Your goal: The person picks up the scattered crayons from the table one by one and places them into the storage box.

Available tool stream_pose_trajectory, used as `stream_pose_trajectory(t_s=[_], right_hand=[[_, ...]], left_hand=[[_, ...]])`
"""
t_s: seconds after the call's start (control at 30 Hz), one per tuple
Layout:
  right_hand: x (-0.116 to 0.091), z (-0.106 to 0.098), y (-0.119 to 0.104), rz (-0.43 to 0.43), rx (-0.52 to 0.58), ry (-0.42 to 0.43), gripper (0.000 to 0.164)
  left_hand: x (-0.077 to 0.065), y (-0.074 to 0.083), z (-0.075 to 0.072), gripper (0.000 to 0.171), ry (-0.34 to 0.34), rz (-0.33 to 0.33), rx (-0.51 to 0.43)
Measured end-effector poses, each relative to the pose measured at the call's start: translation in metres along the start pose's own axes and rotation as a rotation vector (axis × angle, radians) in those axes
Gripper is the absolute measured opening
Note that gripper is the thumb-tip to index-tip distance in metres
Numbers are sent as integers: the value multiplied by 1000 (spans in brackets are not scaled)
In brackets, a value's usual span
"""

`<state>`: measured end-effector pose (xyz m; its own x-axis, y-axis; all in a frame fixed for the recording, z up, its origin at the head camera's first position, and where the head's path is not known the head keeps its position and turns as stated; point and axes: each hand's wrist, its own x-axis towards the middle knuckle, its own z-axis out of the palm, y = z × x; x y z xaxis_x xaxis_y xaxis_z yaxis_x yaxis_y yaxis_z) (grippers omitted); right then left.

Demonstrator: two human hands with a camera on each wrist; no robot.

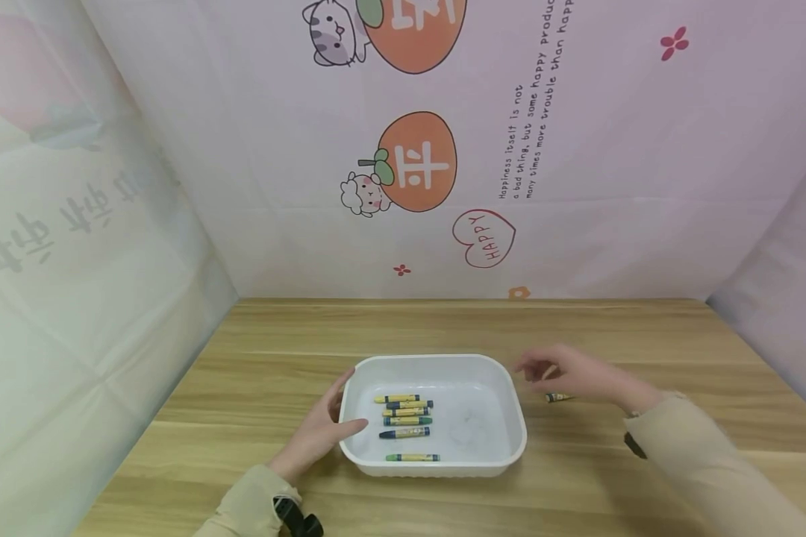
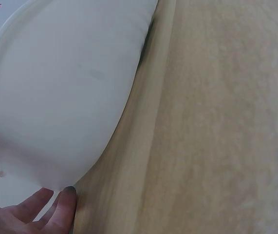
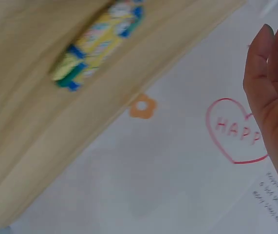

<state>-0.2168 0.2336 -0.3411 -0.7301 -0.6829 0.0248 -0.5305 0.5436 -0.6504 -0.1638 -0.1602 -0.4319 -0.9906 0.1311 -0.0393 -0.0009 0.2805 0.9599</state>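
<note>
White rounded-rectangular plastic tray (image 1: 493, 436) sits on the wood-grain table (image 1: 262, 388), midway between its left and right edges and well apart from the far edge. My left hand (image 1: 319, 434) grips the tray's left end, thumb over the rim, fingers along the outer wall. My right hand (image 1: 574, 375) hangs just beyond the tray's right end, fingers loosely bent with a gap to the thumb; I see nothing held in it. Below it, on the table between tray and right table edge, lies a yellow-wrapped wax crayon with blue bands (image 1: 557, 397); the right wrist view is too blurred to tell whether it is one or two. Six crayons (image 1: 406, 412) lie inside the tray, five grouped in its left half, the light-green-tipped one (image 1: 413, 458) near the front wall. Risks, my judgement: crayon outside is round and partly hidden under my hand, so a fingertip landing off-centre could roll it towards the far or near edge. A low pass over the right rim could knock the tray. Left thumb pressing too hard could tip that end; the crayons, lying lengthwise, would probably slide then, but roll if the tray tilted front to back.
</note>
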Motion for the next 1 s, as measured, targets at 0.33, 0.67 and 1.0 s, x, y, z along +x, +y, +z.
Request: stream_pose_trajectory(t_s=[0.33,0.67,1.0], right_hand=[[-31,8,48,80,-36,47,34],[-39,12,67,87,-74,98,34],[-40,17,76,127,-125,130,26]], left_hand=[[0,-1,-2,87,-21,-12,-26],[0,0,-2,88,-33,-17,-36],[-1,2,-1,88,-16,-11,-7]])
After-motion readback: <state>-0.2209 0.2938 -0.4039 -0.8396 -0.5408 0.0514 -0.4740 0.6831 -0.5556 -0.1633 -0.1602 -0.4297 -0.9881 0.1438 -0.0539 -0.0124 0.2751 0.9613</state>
